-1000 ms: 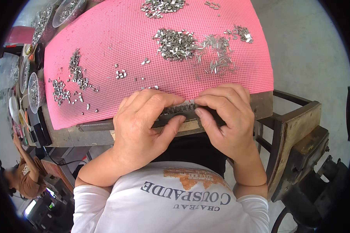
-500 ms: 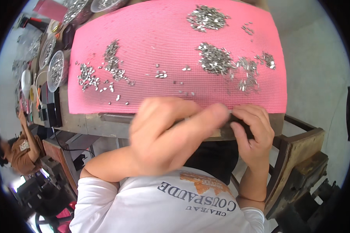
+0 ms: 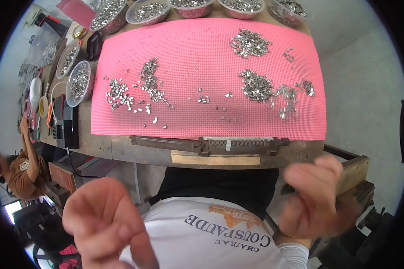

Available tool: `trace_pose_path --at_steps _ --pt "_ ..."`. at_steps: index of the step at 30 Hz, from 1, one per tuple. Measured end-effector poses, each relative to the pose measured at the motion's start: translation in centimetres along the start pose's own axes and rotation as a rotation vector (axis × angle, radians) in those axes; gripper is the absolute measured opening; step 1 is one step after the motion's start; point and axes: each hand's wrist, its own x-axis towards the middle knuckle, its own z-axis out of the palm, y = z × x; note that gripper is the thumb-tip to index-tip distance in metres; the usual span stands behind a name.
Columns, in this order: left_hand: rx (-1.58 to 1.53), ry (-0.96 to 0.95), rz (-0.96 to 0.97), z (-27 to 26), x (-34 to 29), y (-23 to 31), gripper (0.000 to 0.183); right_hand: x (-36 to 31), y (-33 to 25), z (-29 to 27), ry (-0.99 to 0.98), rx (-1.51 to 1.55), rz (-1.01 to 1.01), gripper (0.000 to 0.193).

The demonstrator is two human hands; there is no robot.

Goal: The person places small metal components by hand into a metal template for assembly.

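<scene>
White long-sleeved shirt (image 3: pixel 220 233) — dark lettering, orange print, black apron

Both hands, left hand (image 3: pixel 104 222) and right hand (image 3: pixel 316 199), hang off the bench, clear of the long metal jig (image 3: pixel 211 144) at its near edge. Beyond the jig, the pink mat (image 3: pixel 197 67) has bare lanes between heaps of small metal pieces (image 3: pixel 256 87). Bowls (image 3: pixel 78 83) crowd the mat's left and far sides.
</scene>
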Motion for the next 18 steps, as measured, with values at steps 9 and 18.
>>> trace_pose_path --at_steps 9,18 --pt "0.083 -0.513 -0.925 -0.4 -3.7 -2.8 0.021 0.1 0.0 1.7 0.242 -0.115 -0.253 0.038" --pt "0.035 -0.636 -0.972 0.6 -6.6 -2.2 0.017 6.5 6.3 8.3 -0.189 -0.091 -0.416 0.018"
